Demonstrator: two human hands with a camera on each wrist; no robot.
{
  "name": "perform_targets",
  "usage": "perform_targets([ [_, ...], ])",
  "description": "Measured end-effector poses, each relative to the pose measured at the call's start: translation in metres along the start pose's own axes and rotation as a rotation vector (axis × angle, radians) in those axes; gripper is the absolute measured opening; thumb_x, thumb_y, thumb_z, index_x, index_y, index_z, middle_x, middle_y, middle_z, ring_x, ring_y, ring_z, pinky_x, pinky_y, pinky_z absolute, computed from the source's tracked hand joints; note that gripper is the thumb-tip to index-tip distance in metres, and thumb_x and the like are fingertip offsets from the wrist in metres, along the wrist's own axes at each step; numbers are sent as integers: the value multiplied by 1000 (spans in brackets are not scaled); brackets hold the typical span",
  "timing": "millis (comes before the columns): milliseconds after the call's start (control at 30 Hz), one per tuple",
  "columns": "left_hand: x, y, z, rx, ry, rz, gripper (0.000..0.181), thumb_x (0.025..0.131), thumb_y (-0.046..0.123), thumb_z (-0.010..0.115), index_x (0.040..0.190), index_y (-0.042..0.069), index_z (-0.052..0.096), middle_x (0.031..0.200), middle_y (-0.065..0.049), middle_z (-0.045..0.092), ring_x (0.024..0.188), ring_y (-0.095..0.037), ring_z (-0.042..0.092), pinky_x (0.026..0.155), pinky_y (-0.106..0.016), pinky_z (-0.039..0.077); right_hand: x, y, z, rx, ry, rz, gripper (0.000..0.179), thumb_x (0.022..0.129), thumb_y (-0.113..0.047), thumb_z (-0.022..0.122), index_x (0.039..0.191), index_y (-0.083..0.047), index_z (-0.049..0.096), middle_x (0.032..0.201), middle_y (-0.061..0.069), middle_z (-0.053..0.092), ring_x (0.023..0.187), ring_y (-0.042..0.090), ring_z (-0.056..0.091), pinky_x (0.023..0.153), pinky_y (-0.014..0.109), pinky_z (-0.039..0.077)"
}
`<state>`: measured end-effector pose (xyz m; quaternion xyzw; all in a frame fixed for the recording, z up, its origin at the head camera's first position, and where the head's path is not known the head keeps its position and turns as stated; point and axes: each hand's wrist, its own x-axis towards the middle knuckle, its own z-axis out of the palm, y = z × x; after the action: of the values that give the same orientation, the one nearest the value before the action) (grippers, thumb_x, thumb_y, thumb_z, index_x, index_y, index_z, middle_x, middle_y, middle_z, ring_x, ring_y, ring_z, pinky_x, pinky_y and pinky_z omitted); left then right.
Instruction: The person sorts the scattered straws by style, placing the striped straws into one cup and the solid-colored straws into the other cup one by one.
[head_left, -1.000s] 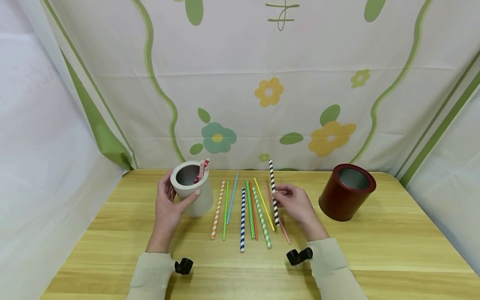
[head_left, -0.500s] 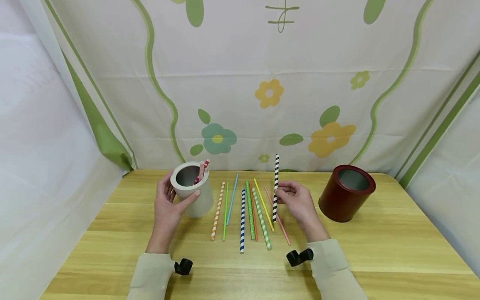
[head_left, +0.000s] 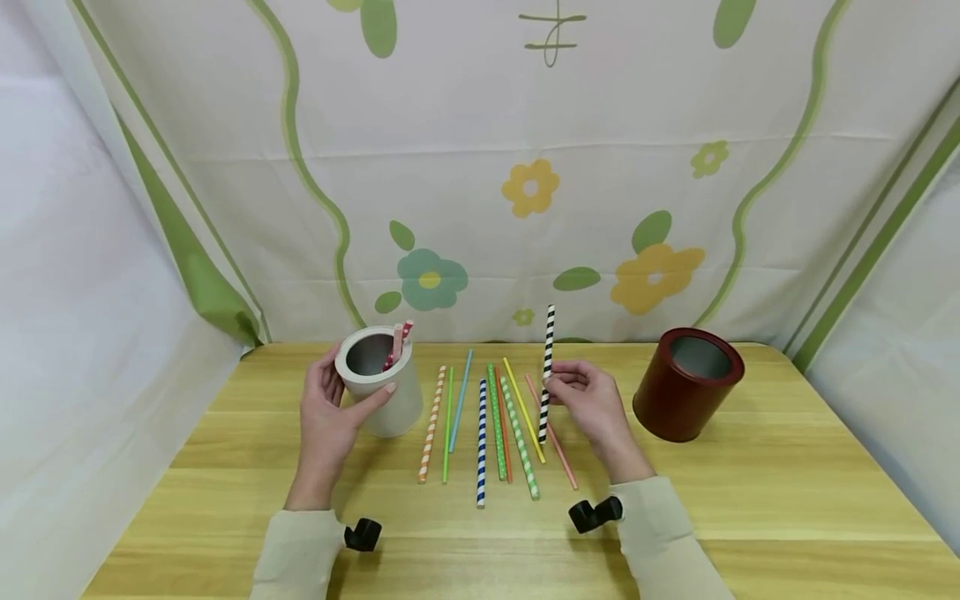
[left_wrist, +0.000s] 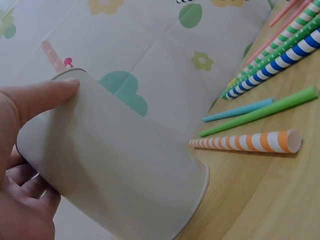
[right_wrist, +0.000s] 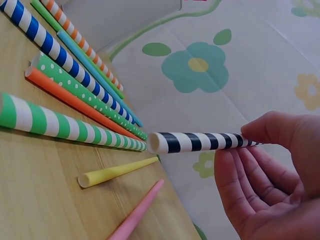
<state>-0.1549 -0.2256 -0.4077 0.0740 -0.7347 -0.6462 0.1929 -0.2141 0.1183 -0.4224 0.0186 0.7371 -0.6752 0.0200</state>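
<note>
My left hand (head_left: 330, 425) grips a white can (head_left: 397, 400) around its side, thumb near the rim and fingers behind it. Two straws, a pale pink one (head_left: 398, 340) and a dark pink dotted one (head_left: 408, 329), poke out of its mouth. Between thumb and fingertips, my right hand (head_left: 592, 404) pinches a black-and-white striped straw (head_left: 548, 350), which stands nearly upright above the others. In the right wrist view that striped straw (right_wrist: 200, 142) points its hollow lower end toward the straws on the table. Below the right hand lie a yellow straw (head_left: 525, 412) and a pink straw (head_left: 562, 458).
To the right stands a dark red can (head_left: 688, 383), its mouth open. Several straws lie in a row on the wooden table (head_left: 465, 554), among them an orange-striped straw (head_left: 432, 425), a blue-striped straw (head_left: 482, 442) and a green-striped straw (head_left: 521, 437). A flowered cloth (head_left: 450, 200) hangs behind.
My right hand has raised the black-and-white straw a little, and its top has swung from leaning left to leaning slightly right. The left hand still holds the white can.
</note>
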Motion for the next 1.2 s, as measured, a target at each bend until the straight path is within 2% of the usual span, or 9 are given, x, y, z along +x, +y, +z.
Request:
perform_targets([
  [233,0,4,-1,5,-11,-9,102,84,4,92,167,14,33,172,-2,40,163,-21,33,138,-40,25,0,-3,3,21,49,-18,30,100,-5,74,128,3,67,110,8,71,90,9,70,84,22,64],
  [467,-1,6,-2,28,-13,-13,99,85,4,92,167,15,37,169,-4,43,162,-22,35,137,-40,27,-4,-9,7,66,72,-36,28,101,-5,72,128,1,67,110,7,71,93,9,71,84,20,64],
  [767,0,1,-1,51,-6,18,99,83,3,92,166,13,39,172,-5,40,164,-25,31,138,-41,24,-9,-14,27,134,139,-163,27,95,7,72,121,5,68,103,3,69,91,8,70,85,22,66],
  [1033,0,0,-2,34,-15,4,99,83,4,92,166,14,38,172,-4,40,164,-23,31,138,-41,24,-8,-49,56,184,123,-239,26,96,3,74,121,1,67,110,7,68,99,16,68,85,22,65],
  [1200,2,-2,-2,34,-23,5,100,83,4,92,166,14,37,173,-4,39,164,-24,31,138,-41,23,-9,-71,79,222,84,-295,26,96,2,74,121,0,65,112,8,67,102,19,67,85,22,65],
])
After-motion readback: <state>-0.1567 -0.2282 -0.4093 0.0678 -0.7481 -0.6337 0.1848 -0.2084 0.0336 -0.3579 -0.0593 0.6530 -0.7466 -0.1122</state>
